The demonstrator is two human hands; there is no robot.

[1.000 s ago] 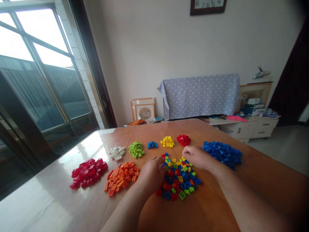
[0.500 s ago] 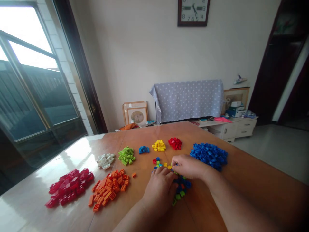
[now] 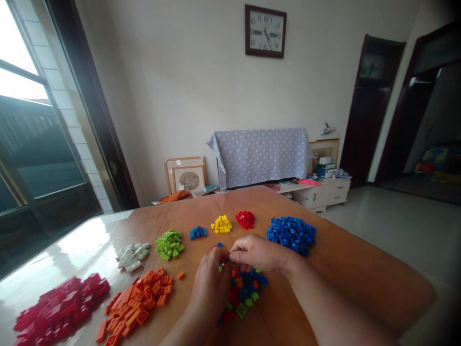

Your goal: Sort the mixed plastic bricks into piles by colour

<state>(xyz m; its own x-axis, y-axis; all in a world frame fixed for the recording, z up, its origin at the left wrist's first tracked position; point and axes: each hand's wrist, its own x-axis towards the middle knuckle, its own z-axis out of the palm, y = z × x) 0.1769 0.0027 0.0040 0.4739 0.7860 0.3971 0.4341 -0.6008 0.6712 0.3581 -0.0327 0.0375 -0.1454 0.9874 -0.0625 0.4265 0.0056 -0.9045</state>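
My left hand (image 3: 212,281) and my right hand (image 3: 259,252) meet fingertip to fingertip over the table. Both have their fingers bent into a pinch, and whatever lies between them is too small or too covered to name. Just below and beyond them is a mixed heap of toy building bricks (image 3: 248,288) in blue, green, red and orange, partly covered by my left hand. A blue brick (image 3: 219,245) and bits of red show past my fingertips.
Sorted brick piles stand around on the wooden table (image 3: 306,298): crimson (image 3: 65,307), orange (image 3: 140,302), white (image 3: 132,256), lime green (image 3: 170,244), small blue (image 3: 198,232), yellow (image 3: 221,224), red (image 3: 245,219) and large blue (image 3: 291,234). One orange brick (image 3: 180,275) lies apart.
My hands have come together at the fingertips, my right hand moving in toward my left. The view has turned right and up, shifting the scene leftward and uncovering more of the mixed heap.
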